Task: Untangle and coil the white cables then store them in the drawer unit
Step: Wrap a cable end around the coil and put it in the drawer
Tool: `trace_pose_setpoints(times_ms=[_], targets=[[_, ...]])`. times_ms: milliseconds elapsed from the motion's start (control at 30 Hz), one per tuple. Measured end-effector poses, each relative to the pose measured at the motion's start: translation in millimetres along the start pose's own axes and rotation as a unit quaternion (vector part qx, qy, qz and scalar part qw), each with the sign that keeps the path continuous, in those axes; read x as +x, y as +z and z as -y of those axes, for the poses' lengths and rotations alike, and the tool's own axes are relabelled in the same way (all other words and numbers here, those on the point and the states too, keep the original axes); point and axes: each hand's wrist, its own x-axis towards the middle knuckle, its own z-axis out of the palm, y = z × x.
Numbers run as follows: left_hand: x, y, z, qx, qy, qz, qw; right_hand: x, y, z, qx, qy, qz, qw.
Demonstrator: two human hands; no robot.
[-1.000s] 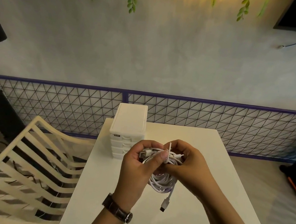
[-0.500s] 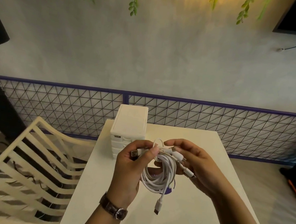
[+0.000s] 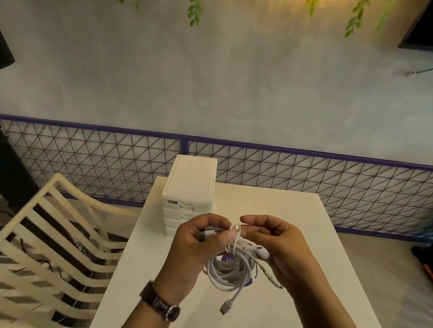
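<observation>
A bundle of white cables (image 3: 227,274) hangs in loops above the white table (image 3: 307,253), between both hands. My left hand (image 3: 195,252) grips the top of the bundle, thumb pressed on a plug end. My right hand (image 3: 278,250) holds cable strands and a connector from the right, fingers curled. One plug dangles below the loops. A small purple tag shows inside the coil. The white drawer unit (image 3: 190,187) stands at the table's far left, just behind my left hand, drawers closed.
A cream slatted chair (image 3: 42,239) stands left of the table. A purple-framed wire mesh fence (image 3: 315,179) runs behind the table, with a grey wall beyond. Dark objects sit at the left and right edges of view.
My right hand has opened away from the bundle top and shifted right, drawing strands out. The cable loops hang lower and looser, and the purple tag now shows.
</observation>
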Motion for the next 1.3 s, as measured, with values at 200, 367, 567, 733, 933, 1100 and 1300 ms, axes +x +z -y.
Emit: trace_pose_setpoints(times_ms=[200, 367, 567, 733, 933, 1100, 1300], targets=[[0, 2, 3, 0.066, 0.044, -0.032, 0.996, -3, 8, -12, 0.120, 0.032, -0.022, 0.992], [0, 4, 5, 0.081, 0.034, -0.033, 0.996, -8, 12, -18, 0.131, 0.093, 0.012, 0.987], [2, 9, 8, 0.100, 0.034, -0.121, 0.987, -17, 16, -21, 0.103, 0.017, -0.005, 0.995], [3, 13, 12, 0.115, 0.011, -0.166, 0.979, -17, 18, -17, 0.130, -0.001, -0.027, 0.991], [4, 14, 8, 0.126, -0.009, -0.166, 0.978, -19, 19, -14, 0.076, -0.032, -0.029, 0.996], [4, 16, 9, 0.069, -0.034, -0.186, 0.980, -20, 19, -14, 0.051, -0.034, -0.055, 0.997], [5, 9, 22, 0.181, 0.055, -0.163, 0.968, -14, 13, -15, 0.106, 0.082, -0.029, 0.991]])
